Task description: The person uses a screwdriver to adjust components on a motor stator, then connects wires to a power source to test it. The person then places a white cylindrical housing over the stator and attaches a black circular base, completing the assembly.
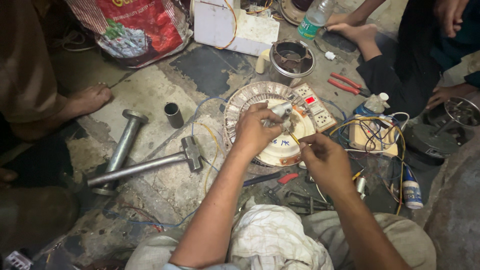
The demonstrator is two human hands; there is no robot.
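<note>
Left hand (257, 129) on shaft (281, 110), red sack (135, 27) (top-left) — green-labelled bottle (315, 19)

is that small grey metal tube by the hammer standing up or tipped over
Standing upright: the grey metal tube rests on the floor with its open round mouth facing up.

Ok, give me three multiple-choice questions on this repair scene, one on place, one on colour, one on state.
1. Where does the hammer lie? A left of the round motor disc B on the disc C in a bag
2. The pliers' handles are: A blue B red C green
3. The left hand: A rests empty B grips a metal shaft on the disc C holds the bottle

A: it lies on the floor left of the disc. B: the handles are red. B: the fingers wrap the shaft.
</note>
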